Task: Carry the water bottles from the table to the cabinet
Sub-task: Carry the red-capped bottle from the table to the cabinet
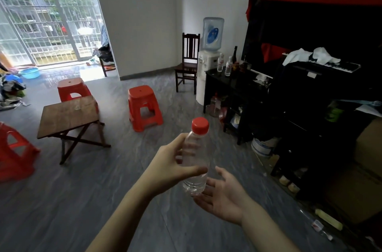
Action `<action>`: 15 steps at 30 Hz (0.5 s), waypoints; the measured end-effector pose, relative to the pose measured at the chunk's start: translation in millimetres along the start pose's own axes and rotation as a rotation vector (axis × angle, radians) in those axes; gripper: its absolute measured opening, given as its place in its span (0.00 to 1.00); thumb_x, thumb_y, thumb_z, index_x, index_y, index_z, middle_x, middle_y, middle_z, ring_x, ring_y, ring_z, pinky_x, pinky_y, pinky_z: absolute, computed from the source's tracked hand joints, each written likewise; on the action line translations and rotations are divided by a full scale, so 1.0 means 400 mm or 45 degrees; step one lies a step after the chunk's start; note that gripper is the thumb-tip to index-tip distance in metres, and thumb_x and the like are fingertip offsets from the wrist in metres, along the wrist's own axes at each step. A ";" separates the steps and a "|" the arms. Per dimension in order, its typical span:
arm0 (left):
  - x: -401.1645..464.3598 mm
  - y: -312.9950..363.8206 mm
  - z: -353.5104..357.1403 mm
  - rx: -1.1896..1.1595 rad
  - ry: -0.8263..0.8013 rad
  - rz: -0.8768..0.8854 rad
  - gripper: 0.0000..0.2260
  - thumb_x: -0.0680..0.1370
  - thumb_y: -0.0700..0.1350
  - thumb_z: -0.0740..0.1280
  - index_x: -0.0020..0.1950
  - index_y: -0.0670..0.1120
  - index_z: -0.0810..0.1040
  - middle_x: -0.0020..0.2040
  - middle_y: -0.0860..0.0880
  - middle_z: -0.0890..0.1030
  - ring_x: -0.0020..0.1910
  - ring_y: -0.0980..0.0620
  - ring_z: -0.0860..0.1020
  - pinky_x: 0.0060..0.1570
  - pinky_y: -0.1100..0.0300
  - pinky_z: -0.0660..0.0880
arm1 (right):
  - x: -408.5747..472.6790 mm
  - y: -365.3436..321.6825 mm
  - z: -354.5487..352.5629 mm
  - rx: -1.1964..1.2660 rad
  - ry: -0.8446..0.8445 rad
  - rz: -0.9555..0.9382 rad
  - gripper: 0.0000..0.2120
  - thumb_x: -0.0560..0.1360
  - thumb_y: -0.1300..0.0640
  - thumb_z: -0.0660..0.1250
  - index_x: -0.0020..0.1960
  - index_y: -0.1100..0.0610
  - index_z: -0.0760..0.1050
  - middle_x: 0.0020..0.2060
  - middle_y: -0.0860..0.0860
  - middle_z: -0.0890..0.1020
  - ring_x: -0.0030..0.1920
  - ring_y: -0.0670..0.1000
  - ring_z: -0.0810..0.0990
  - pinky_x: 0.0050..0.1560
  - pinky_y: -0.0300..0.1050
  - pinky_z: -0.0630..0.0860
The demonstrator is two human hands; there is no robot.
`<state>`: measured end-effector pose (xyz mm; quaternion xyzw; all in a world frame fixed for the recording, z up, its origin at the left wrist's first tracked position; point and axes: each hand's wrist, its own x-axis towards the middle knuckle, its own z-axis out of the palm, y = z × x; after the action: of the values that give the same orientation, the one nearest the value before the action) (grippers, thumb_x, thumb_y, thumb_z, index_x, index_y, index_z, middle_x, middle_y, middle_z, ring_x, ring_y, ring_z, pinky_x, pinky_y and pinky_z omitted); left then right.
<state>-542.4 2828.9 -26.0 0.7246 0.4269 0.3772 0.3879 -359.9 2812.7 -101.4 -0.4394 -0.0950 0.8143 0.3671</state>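
A clear water bottle [195,160] with a red cap stands upright in front of me, above the grey floor. My left hand [167,166] is wrapped around its middle. My right hand [224,194] is spread open, palm up, just under and to the right of the bottle's base. The small wooden folding table [68,115] is at the left with nothing visible on top. The black cabinet [233,88] stands at the right against the wall, and two clear bottles [224,64] stand on its top beside a dark glass bottle.
Red plastic stools [144,107] stand around the table. A dark wooden chair [188,63] and a water dispenser [210,53] are at the back, left of the cabinet. A keyboard, white cloth, a bucket and cardboard boxes crowd the right side.
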 end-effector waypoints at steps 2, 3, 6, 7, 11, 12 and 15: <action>0.068 -0.033 -0.047 0.012 -0.009 0.014 0.26 0.68 0.44 0.82 0.62 0.56 0.77 0.55 0.58 0.85 0.55 0.60 0.83 0.55 0.62 0.80 | 0.061 -0.045 0.046 0.003 0.011 -0.020 0.31 0.80 0.40 0.55 0.67 0.65 0.74 0.50 0.62 0.82 0.45 0.59 0.82 0.44 0.49 0.80; 0.101 -0.049 -0.070 0.015 -0.014 0.016 0.26 0.68 0.44 0.82 0.62 0.56 0.77 0.55 0.57 0.85 0.55 0.60 0.83 0.56 0.62 0.80 | 0.090 -0.067 0.068 0.005 0.015 -0.025 0.32 0.80 0.40 0.55 0.67 0.65 0.74 0.49 0.62 0.83 0.45 0.59 0.82 0.44 0.49 0.80; 0.196 -0.088 -0.137 0.011 -0.042 0.026 0.27 0.68 0.45 0.82 0.63 0.57 0.77 0.56 0.57 0.85 0.55 0.60 0.84 0.56 0.63 0.80 | 0.164 -0.129 0.124 0.019 0.017 -0.035 0.32 0.80 0.40 0.55 0.68 0.66 0.73 0.50 0.63 0.82 0.44 0.59 0.82 0.45 0.50 0.80; 0.229 -0.100 -0.157 0.007 -0.050 0.032 0.26 0.68 0.45 0.82 0.62 0.56 0.77 0.56 0.57 0.85 0.55 0.60 0.84 0.56 0.62 0.80 | 0.187 -0.150 0.140 0.024 0.019 -0.047 0.32 0.80 0.40 0.55 0.68 0.65 0.73 0.51 0.63 0.82 0.45 0.59 0.82 0.45 0.49 0.80; 0.344 -0.136 -0.215 0.010 -0.054 0.042 0.25 0.68 0.45 0.82 0.62 0.55 0.77 0.56 0.56 0.85 0.54 0.60 0.84 0.57 0.58 0.81 | 0.260 -0.233 0.184 0.038 0.028 -0.099 0.32 0.80 0.40 0.55 0.68 0.66 0.73 0.53 0.63 0.81 0.46 0.58 0.81 0.43 0.48 0.81; 0.369 -0.146 -0.225 0.008 -0.058 0.049 0.25 0.69 0.45 0.82 0.62 0.54 0.77 0.56 0.56 0.85 0.54 0.59 0.84 0.57 0.58 0.81 | 0.279 -0.253 0.194 0.036 0.029 -0.103 0.32 0.80 0.40 0.55 0.68 0.66 0.73 0.54 0.63 0.81 0.46 0.58 0.81 0.43 0.48 0.81; 0.448 -0.173 -0.253 0.008 -0.065 0.064 0.25 0.69 0.44 0.81 0.63 0.54 0.77 0.56 0.56 0.85 0.54 0.61 0.84 0.57 0.60 0.81 | 0.339 -0.315 0.219 0.039 0.044 -0.107 0.32 0.80 0.40 0.56 0.69 0.66 0.72 0.55 0.63 0.80 0.48 0.59 0.80 0.42 0.47 0.81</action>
<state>-590.9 3039.5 -6.6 0.7456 0.3998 0.3669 0.3869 -410.5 3009.8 -76.6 -0.4433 -0.0946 0.7919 0.4092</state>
